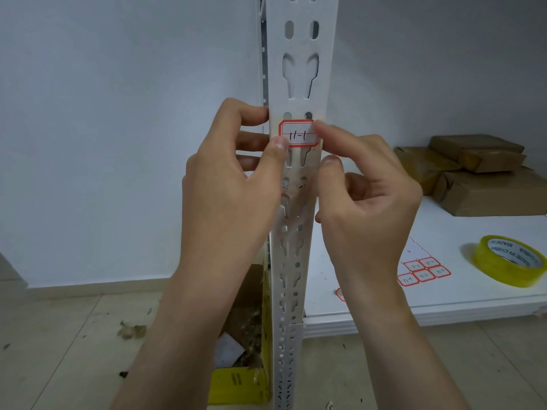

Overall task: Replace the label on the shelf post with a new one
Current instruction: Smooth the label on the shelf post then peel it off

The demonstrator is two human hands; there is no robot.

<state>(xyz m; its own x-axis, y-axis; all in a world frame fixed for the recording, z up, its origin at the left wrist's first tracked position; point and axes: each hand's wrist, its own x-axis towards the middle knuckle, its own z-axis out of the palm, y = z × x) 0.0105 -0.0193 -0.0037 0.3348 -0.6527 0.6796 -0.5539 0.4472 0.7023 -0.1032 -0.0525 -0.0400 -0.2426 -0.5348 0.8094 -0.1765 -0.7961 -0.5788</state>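
A red-bordered label (298, 134) sat on the front face of the white slotted post (299, 84), with "11-1" handwritten on it in black. To the right of the post, on the white shelf (444, 303), lay a sheet of stickers (424, 270) of the same red-bordered kind, their writing too small to read. Farther right of the post stood a roll of clear yellowish tape (508, 260), its core printed "MADE IN CHINA". Brown parcels (473, 173) were stacked at the back of the shelf, right of the post.

The left hand (233, 184) wrapped the post's left edge, its fingers curled behind and its thumb pressed on the label's lower-left corner. The right hand (367, 196) came from the post's right side, its forefinger tip touching the label's right edge, its thumb just below against the post, the other fingers loosely curled. A yellow box (239, 383) of scraps stood on the floor left of the post's foot.
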